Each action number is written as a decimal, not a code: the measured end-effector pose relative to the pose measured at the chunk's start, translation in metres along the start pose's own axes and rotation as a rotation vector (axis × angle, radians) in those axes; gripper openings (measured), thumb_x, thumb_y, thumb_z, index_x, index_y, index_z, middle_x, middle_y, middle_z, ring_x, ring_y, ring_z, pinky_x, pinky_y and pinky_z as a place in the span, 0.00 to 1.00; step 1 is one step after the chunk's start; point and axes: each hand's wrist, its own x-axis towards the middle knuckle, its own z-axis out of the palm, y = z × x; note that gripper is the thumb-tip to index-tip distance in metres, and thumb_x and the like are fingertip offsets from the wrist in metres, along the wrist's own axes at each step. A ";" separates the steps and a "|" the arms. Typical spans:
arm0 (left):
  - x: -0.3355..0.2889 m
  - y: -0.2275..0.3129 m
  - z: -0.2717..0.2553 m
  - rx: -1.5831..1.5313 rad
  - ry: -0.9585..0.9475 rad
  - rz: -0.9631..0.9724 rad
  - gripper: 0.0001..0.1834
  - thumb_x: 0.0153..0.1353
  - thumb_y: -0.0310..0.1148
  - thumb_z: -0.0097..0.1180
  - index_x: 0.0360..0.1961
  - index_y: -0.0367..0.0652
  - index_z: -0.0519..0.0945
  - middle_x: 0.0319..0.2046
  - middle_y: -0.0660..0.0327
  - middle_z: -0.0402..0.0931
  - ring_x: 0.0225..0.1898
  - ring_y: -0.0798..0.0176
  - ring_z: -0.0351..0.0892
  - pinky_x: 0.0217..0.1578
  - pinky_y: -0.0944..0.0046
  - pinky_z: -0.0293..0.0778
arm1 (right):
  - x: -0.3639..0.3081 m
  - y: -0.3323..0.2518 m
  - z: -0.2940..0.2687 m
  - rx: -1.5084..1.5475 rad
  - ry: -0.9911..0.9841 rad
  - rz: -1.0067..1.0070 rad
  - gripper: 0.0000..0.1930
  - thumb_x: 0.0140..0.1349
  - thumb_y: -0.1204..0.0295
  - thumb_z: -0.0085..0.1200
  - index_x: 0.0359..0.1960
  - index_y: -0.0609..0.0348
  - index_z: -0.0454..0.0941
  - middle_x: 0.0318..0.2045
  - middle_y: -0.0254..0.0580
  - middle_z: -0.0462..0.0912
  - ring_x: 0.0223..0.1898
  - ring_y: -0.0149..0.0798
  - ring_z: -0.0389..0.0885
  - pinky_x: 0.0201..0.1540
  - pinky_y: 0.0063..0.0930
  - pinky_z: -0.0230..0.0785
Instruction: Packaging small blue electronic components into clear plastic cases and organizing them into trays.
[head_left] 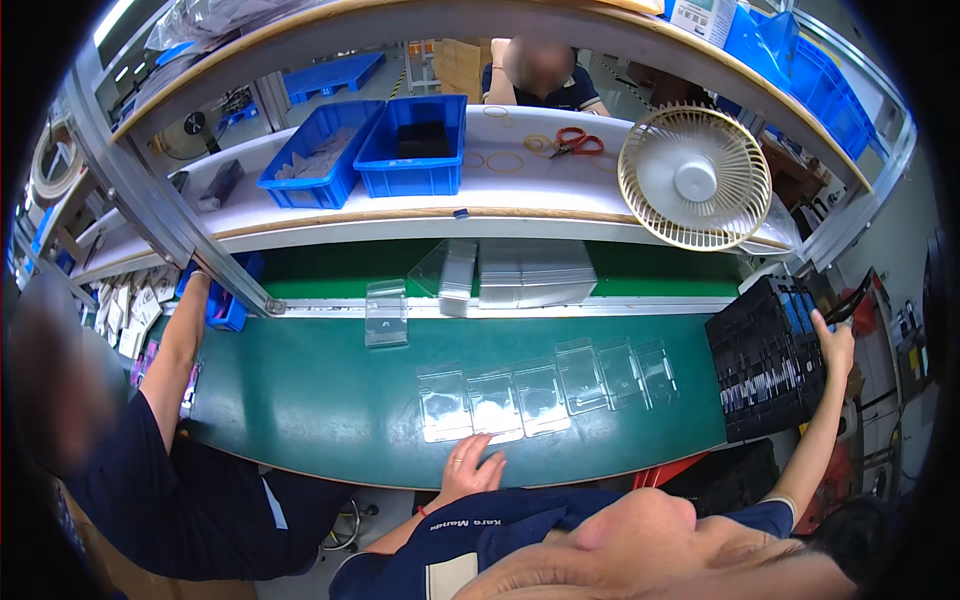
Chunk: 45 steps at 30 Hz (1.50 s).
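Observation:
On the green table top, several clear plastic trays [540, 397] lie in a slanting row. My left hand [472, 470] rests at the near end of that row, fingers stretched and apart, with fingertips by the lower edge of a tray; it holds nothing. Out to the right, my right hand [838, 346] is at the outer side of a black crate [765, 360] packed with thin pieces. Its fingers are bent beside a dark, pointed object [852, 300]; what they grip I cannot make out. One more clear tray [386, 313] leans on the metal rail further back.
Stacked clear plastic pieces [535, 273] stand behind the rail. On the shelf above are blue bins [410, 175], red-handled scissors [578, 142], rubber bands and a round fan [694, 178]. At left, a co-worker's arm [177, 345] reaches toward a blue bin; another person sits beyond the shelf.

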 end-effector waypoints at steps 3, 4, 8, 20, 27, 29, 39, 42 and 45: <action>-0.002 0.000 -0.005 0.051 -0.002 0.001 0.09 0.46 0.28 0.63 0.32 0.41 0.81 0.45 0.52 0.73 0.49 0.51 0.73 0.51 0.54 0.70 | 0.059 -0.001 0.016 -0.034 -0.093 0.024 0.43 0.47 0.32 0.51 0.40 0.69 0.79 0.40 0.65 0.80 0.46 0.58 0.78 0.49 0.45 0.69; -0.003 -0.001 -0.004 0.062 -0.015 0.009 0.09 0.47 0.28 0.63 0.32 0.41 0.81 0.45 0.53 0.73 0.49 0.52 0.73 0.51 0.54 0.70 | 0.072 -0.007 0.026 -0.062 -0.081 0.016 0.44 0.46 0.31 0.51 0.40 0.69 0.79 0.40 0.65 0.79 0.47 0.58 0.78 0.49 0.45 0.68; -0.002 0.005 -0.003 0.121 0.008 -0.043 0.08 0.47 0.29 0.62 0.31 0.42 0.81 0.43 0.55 0.74 0.48 0.53 0.73 0.50 0.55 0.70 | 0.124 0.000 0.084 -0.055 -0.127 0.040 0.47 0.45 0.30 0.52 0.43 0.71 0.76 0.45 0.65 0.77 0.51 0.57 0.75 0.52 0.45 0.67; -0.002 0.005 -0.001 0.174 0.043 -0.059 0.07 0.47 0.29 0.62 0.30 0.42 0.80 0.40 0.57 0.75 0.44 0.56 0.74 0.47 0.58 0.72 | 0.122 -0.022 0.092 -0.199 -0.229 0.033 0.46 0.45 0.31 0.52 0.45 0.69 0.76 0.46 0.61 0.78 0.50 0.55 0.77 0.50 0.43 0.69; -0.001 0.005 0.001 0.172 0.055 -0.068 0.08 0.47 0.28 0.63 0.30 0.41 0.80 0.40 0.57 0.76 0.43 0.55 0.75 0.46 0.57 0.72 | 0.114 -0.022 0.084 -0.151 -0.198 -0.006 0.46 0.45 0.32 0.53 0.44 0.71 0.76 0.45 0.63 0.78 0.50 0.55 0.77 0.51 0.42 0.69; -0.001 0.006 0.002 0.180 0.055 -0.073 0.08 0.47 0.28 0.62 0.30 0.41 0.80 0.40 0.57 0.76 0.43 0.55 0.75 0.46 0.57 0.72 | 0.094 -0.038 0.066 -0.153 -0.150 -0.014 0.44 0.45 0.33 0.55 0.42 0.71 0.77 0.45 0.63 0.78 0.49 0.55 0.78 0.50 0.42 0.69; -0.004 0.007 0.000 0.165 0.052 -0.078 0.08 0.47 0.29 0.63 0.30 0.40 0.81 0.39 0.56 0.76 0.43 0.54 0.75 0.45 0.58 0.72 | 0.063 -0.070 0.051 -0.153 -0.254 -0.083 0.43 0.44 0.35 0.58 0.40 0.72 0.77 0.43 0.66 0.78 0.48 0.56 0.78 0.49 0.44 0.69; -0.003 0.007 -0.002 0.157 0.057 -0.080 0.08 0.47 0.28 0.62 0.31 0.40 0.81 0.39 0.55 0.76 0.43 0.54 0.75 0.44 0.58 0.72 | 0.068 -0.068 0.055 -0.161 -0.262 -0.057 0.44 0.44 0.34 0.57 0.41 0.72 0.77 0.43 0.65 0.79 0.48 0.55 0.78 0.50 0.44 0.69; -0.001 0.009 -0.002 0.155 0.056 -0.082 0.08 0.47 0.28 0.62 0.31 0.39 0.81 0.39 0.55 0.75 0.42 0.54 0.75 0.44 0.58 0.72 | 0.076 -0.058 0.062 -0.172 -0.274 -0.038 0.46 0.43 0.33 0.56 0.41 0.73 0.76 0.43 0.65 0.79 0.48 0.56 0.78 0.50 0.43 0.69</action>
